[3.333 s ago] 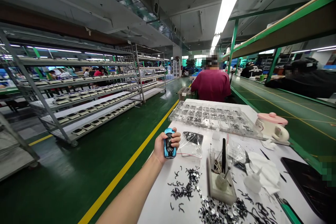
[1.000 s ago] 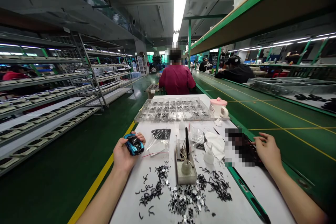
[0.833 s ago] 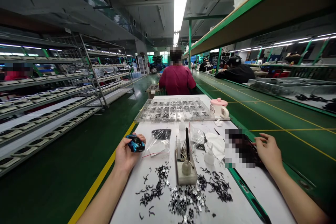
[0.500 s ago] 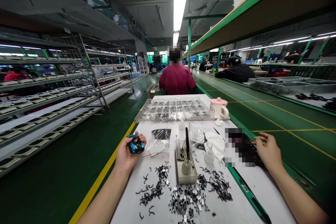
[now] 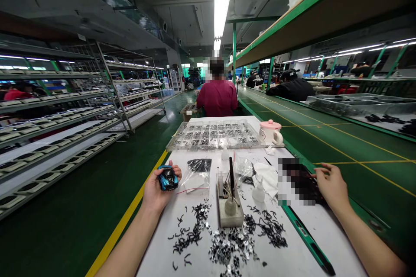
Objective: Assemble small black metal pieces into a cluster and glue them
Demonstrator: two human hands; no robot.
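My left hand (image 5: pixel 159 188) is closed around a small blue and black toy car (image 5: pixel 168 177), held above the left side of the white table. My right hand (image 5: pixel 333 186) is at the table's right edge, with its fingers loosely bent and apart. Its fingertips are beside a dark item (image 5: pixel 315 184), partly blurred out; whether they touch it I cannot tell. Between my arms lie small black curved pieces (image 5: pixel 273 229) and a pile of small shiny metal parts (image 5: pixel 232 242). Behind that pile a holder block (image 5: pixel 231 218) carries a small bottle and thin tools.
A clear compartment tray (image 5: pixel 214 134) of small parts spans the table's far end, beside a pink-lidded mug (image 5: pixel 270 132). Plastic bags (image 5: pixel 197 175), a squeeze bottle (image 5: pixel 259 192) and a green tool (image 5: pixel 305 238) lie nearer. Racks (image 5: pixel 65 108) stand left; a person (image 5: pixel 217 97) sits ahead.
The toy car has tipped slightly in my left hand, so its top shows more. My right hand has barely moved.
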